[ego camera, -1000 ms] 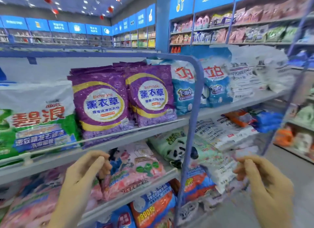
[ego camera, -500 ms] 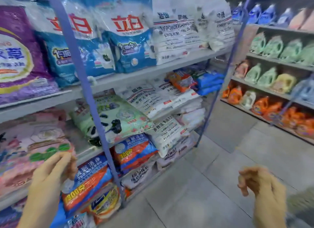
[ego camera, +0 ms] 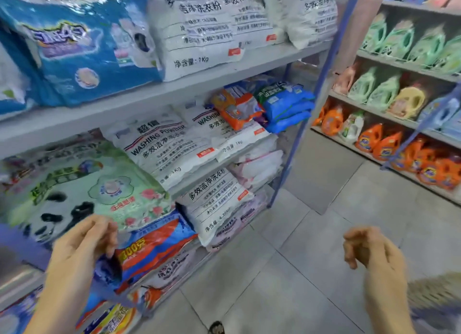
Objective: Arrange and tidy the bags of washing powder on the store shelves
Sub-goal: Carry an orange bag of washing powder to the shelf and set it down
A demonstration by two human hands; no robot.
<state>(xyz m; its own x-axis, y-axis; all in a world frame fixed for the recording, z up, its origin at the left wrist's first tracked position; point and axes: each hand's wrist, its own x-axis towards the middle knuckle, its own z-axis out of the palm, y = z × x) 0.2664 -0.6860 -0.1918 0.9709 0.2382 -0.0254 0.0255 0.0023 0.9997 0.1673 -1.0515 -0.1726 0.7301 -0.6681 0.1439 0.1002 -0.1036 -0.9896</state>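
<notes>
Head view: the left hand (ego camera: 82,246) is raised in front of the shelves (ego camera: 174,90), fingers loosely curled and holding nothing. Its fingertips (ego camera: 109,234) lie just by the corner of a blue-and-orange bag (ego camera: 154,249); whether they touch it I cannot tell. The right hand (ego camera: 369,251) hangs over the floor (ego camera: 299,271), well apart from the shelves, fingers also loosely curled and empty.

The washing powder fills the shelves. On the top shelf a blue bag (ego camera: 82,49) stands beside upright white bags (ego camera: 197,29). Below, a panda bag (ego camera: 82,191) leans beside tilted white sacks (ego camera: 162,149), with an orange pack (ego camera: 237,109) and stacked blue packs (ego camera: 287,104) at the right end. A lower white bag (ego camera: 214,204) sits right of the blue-and-orange bag. Across the aisle stand green bottles (ego camera: 399,39) and orange bottles (ego camera: 379,144).
</notes>
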